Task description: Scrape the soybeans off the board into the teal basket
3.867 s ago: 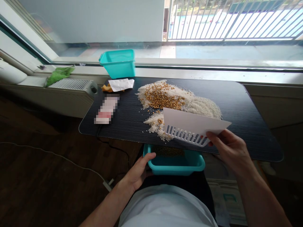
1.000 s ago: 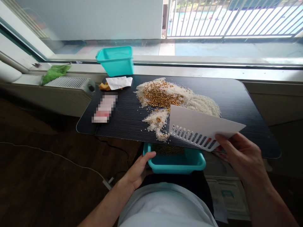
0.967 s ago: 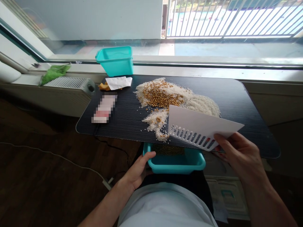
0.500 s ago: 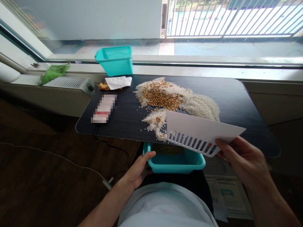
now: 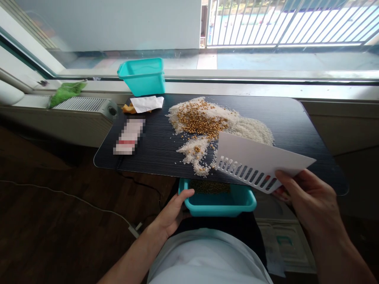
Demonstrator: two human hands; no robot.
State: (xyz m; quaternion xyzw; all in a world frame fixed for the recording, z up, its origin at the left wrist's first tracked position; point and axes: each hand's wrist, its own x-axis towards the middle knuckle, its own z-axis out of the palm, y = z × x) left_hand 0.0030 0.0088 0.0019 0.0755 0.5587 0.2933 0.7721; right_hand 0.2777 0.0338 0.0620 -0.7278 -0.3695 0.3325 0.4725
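Observation:
My right hand (image 5: 304, 197) is closed on the right end of a white slotted plastic scraper (image 5: 257, 157), tilted over the table's front edge. Beyond its left edge spreads a pile of white rice (image 5: 254, 130) with golden-brown beans (image 5: 201, 122) on it. A smaller patch of rice (image 5: 194, 154) with a few beans lies nearer to me. My left hand (image 5: 174, 211) grips the left rim of a turquoise plastic tub (image 5: 219, 211), thumb over the edge. The tub sits on my lap below the table edge, with small greenish grains (image 5: 210, 187) inside.
Another turquoise tub (image 5: 145, 79) stands at the table's back left, by the window. White paper (image 5: 147, 104) and a yellow cloth (image 5: 128, 108) lie near it. A blurred-out pink-white object (image 5: 129, 136) is on the dark table (image 5: 154, 157). A radiator (image 5: 85, 110) adjoins the left side.
The scraper, in my right hand, has moved to the right, away from the small rice patch. My left hand has stayed on the tub's rim.

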